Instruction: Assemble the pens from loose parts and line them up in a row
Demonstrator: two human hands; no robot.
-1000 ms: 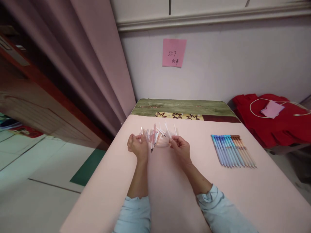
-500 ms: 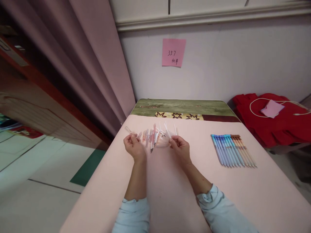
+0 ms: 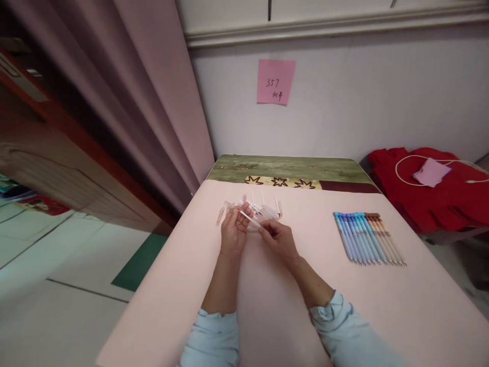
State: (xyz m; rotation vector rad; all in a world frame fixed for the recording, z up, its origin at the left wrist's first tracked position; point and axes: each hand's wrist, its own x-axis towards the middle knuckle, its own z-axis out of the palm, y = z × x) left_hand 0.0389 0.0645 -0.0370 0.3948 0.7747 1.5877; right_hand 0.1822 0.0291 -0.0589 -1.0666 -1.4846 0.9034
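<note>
Around the middle of the frame, the left hand (image 3: 232, 232) has come in from the left to the white stick (image 3: 250, 219) that the right hand (image 3: 281, 239) pinches, so both are now at one piece; whether the left's loosely curled fingers grip anything cannot be told. Just beyond lie loose white sticks (image 3: 269, 211), while blue and brown pens (image 3: 361, 239) lie lined up at right.

One head-worn view looks forward and down across the tabletop (image 3: 317, 234) to the wall (image 3: 344, 107), left hand (image 3: 234, 233) and right hand (image 3: 280, 239) near, just below centre.
</note>
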